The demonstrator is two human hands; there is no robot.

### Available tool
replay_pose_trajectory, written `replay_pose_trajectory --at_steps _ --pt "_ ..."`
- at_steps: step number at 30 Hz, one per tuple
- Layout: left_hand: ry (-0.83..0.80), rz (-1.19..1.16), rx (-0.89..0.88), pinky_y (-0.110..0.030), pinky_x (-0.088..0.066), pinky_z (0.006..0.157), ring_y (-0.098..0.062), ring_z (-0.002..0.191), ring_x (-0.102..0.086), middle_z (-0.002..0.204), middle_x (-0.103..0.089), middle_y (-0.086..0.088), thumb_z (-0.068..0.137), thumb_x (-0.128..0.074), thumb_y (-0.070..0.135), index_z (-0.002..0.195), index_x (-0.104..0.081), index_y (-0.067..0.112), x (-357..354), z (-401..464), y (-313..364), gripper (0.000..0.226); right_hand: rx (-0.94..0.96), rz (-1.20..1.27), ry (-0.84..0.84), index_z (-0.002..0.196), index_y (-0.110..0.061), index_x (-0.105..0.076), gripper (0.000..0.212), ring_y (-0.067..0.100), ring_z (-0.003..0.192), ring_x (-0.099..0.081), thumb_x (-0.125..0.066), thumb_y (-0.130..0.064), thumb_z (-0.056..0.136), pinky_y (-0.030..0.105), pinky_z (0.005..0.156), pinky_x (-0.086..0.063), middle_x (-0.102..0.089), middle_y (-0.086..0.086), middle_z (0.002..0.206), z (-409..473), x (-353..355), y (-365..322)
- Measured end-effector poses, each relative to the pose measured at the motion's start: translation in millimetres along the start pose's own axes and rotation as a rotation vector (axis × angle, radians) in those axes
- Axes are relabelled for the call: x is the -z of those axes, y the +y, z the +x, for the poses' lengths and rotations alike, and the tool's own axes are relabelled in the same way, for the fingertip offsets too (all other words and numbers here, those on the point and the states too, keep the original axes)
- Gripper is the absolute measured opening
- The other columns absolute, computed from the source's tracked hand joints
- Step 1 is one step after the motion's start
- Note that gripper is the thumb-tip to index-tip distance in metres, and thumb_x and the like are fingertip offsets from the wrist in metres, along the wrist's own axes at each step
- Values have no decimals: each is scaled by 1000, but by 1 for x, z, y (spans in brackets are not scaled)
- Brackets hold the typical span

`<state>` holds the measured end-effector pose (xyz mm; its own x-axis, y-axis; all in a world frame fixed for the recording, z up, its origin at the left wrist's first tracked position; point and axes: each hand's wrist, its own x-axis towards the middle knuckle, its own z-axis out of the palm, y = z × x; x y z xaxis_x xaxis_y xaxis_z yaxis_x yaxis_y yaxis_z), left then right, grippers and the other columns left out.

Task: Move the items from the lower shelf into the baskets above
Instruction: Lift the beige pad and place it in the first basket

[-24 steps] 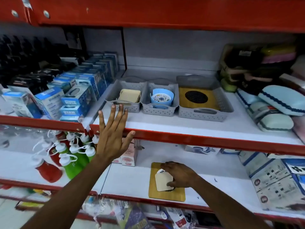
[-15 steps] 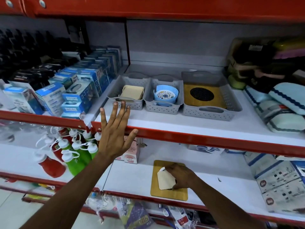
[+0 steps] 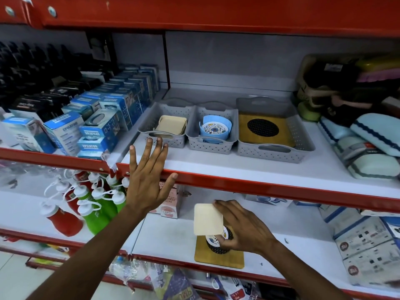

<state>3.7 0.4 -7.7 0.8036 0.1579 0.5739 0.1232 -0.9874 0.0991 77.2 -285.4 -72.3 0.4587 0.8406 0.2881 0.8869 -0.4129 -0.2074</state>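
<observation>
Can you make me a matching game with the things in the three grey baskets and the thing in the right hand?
Things:
1. left basket
2. middle basket
3. right basket
4. right hand

Holds:
A. blue round dishes
B. a cream square coaster, lifted
C. wooden board with a black round middle
D. stacked cream square coasters

Pairs: 1-D, 2-A, 3-C, 4-B

A cream square coaster (image 3: 207, 219) (tilted, lifted) sits above a wooden board (image 3: 218, 257) on the lower shelf (image 3: 171, 237); three grey baskets (image 3: 275, 151) wait above.
</observation>
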Motion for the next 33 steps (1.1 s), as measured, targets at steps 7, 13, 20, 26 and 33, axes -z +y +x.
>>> replay_pose_trajectory --at_steps 7,13,20,26,33 --pt "22 -5 2 -56 0 127 -22 157 -10 165 -23 -7 95 -29 55 155 -26 16 0 -2 2 71 -74 -28 404 142 0 -49 87 24 114 -53 -75 -46 73 30 93 -48 -63 11 132 38 97 -49" --pt "30 -43 -3 -57 -9 127 -21 156 -14 164 -27 -6 96 -27 56 154 -30 16 1 -2 2 70 -284 23 354 148 -8 -42 100 19 115 -45 -79 -52 67 31 91 -50 -60 5 124 72 125 -43" --pt "12 -53 20 -53 -8 128 -19 156 -15 163 -28 -3 96 -24 60 153 -32 19 -1 -2 3 71 -319 -3 286 146 -14 -44 95 22 120 -43 -78 -54 68 36 96 -51 -61 6 128 90 134 -38" --pt "20 -75 34 -54 -11 127 -19 155 -20 161 -33 -3 96 -25 61 152 -35 19 -1 -2 3 71 -333 32 203 142 -22 -45 91 22 124 -44 -82 -53 65 31 91 -46 -62 2 129 152 156 -37" --pt "39 -103 23 -49 -9 127 -14 155 -17 161 -34 1 96 -30 59 150 -39 19 1 -2 3 68 -331 49 -17 111 -16 -62 77 25 100 -60 -80 -62 52 42 79 -59 -68 11 113 256 134 -21"
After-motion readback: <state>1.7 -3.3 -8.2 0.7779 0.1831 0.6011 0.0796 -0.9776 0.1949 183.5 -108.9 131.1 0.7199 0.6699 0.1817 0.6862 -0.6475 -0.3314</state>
